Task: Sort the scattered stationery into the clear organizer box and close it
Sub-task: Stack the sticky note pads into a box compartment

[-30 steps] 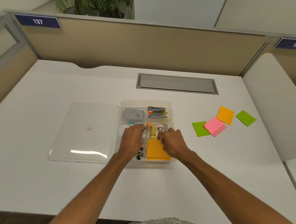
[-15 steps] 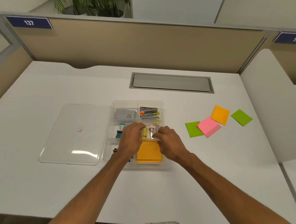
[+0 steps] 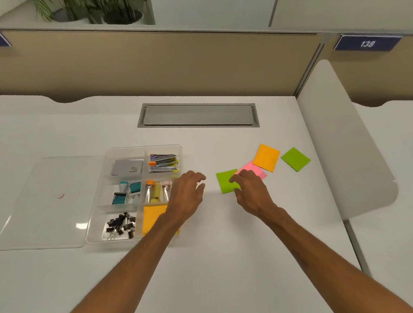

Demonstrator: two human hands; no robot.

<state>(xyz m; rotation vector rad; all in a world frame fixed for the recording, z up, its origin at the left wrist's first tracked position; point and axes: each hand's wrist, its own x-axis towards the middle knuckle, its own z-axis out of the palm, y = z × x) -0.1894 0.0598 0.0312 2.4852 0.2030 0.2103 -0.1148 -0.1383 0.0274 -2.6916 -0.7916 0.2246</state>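
Hands, two — left hand point(image 3: 188, 193) slack, empty, at right edge of clear plastic six-compartment organizer box point(image 3: 104, 196) on white desk point(image 3: 207, 265); right hand point(image 3: 248, 192) fingertips on nearer square green sticky pad point(image 3: 224, 183), grip unclear. Beyond: pink pad point(image 3: 248, 167), orange pad point(image 3: 266, 157), second green pad point(image 3: 295, 159). Flat clear lid point(image 3: 33, 191) left of box; beige partition point(image 3: 146, 63) behind.

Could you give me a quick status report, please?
Left hand open, empty. Right hand on near green pad, grip unclear. Organizer box open, lid aside. Nothing blocking.

The left arm point(image 3: 161, 229) covers part of the boxed orange sticky pad point(image 3: 152, 215); the right hand point(image 3: 251, 192) hides most of the pink pad point(image 3: 249, 165).
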